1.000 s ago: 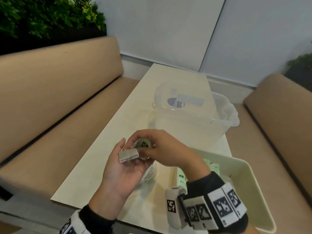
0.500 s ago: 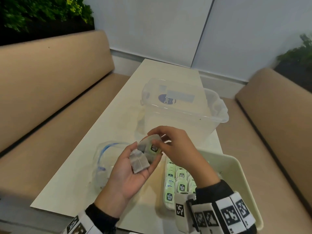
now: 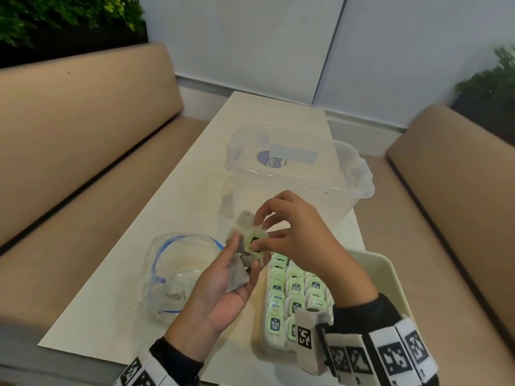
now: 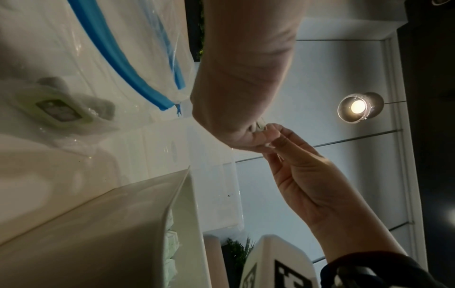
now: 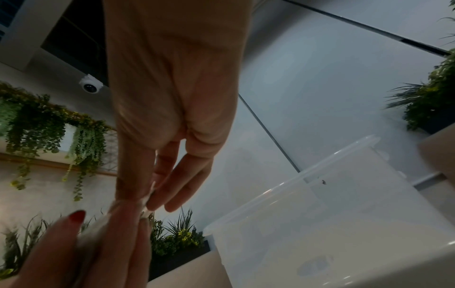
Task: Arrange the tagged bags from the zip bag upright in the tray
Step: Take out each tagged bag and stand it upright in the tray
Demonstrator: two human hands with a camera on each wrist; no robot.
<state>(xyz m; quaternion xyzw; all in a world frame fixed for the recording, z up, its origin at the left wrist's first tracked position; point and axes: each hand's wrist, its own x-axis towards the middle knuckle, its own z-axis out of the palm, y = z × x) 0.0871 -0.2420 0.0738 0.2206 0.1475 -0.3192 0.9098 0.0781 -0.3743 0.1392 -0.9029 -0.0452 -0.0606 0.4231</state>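
Left hand (image 3: 220,285) palm-up just left of the tray (image 3: 390,277), fingers (image 3: 252,277) loosely curled round a couple of grey tea bags (image 3: 237,274). Right hand (image 3: 301,235) above the tray's far-left corner, fingers (image 3: 267,242) pinching a green tag (image 3: 255,242) against the top bag. Rows of tagged bags (image 3: 295,293) upright in the tray's left half, tags facing up. Zip bag (image 3: 178,274) flat on the desk (image 3: 125,302) left of the tray, blue seal open, at least one tagged bag inside. Clear lidded tub (image 3: 298,174) beyond the tray
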